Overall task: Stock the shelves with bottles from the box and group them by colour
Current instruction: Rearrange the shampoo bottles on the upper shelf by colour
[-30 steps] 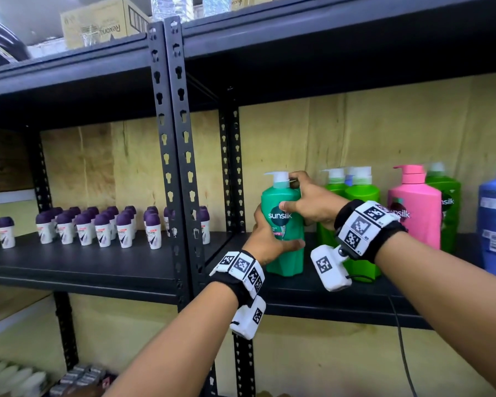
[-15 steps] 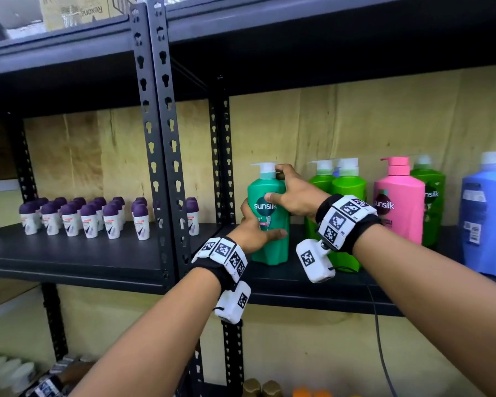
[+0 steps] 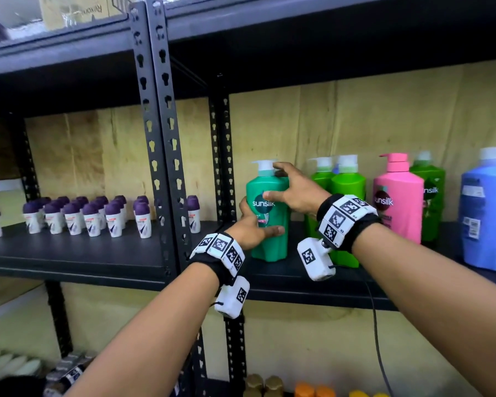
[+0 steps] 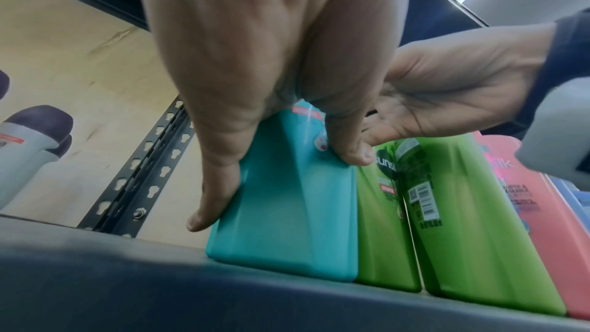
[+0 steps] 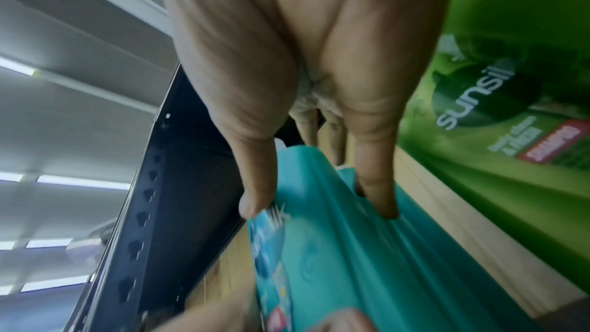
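Head view is showing a teal bottle (image 3: 268,216) standing upright on the dark shelf (image 3: 103,253), just left of two light-green bottles (image 3: 347,196), with a pink bottle (image 3: 398,202) and a blue bottle (image 3: 486,219) lying further right. The left hand (image 3: 252,227) is gripping its lower body — thumb across the front, fingers along the left side. The right hand (image 3: 295,196) is lying loosely spread over the shoulder, fingertips barely touching, nothing held. Small purple-capped deodorants (image 3: 89,216) are standing in the left bay. Risk, as I judge it: the base is sitting near the front edge — a careless release or nudge could be tipping it off, or knocking the green neighbours.
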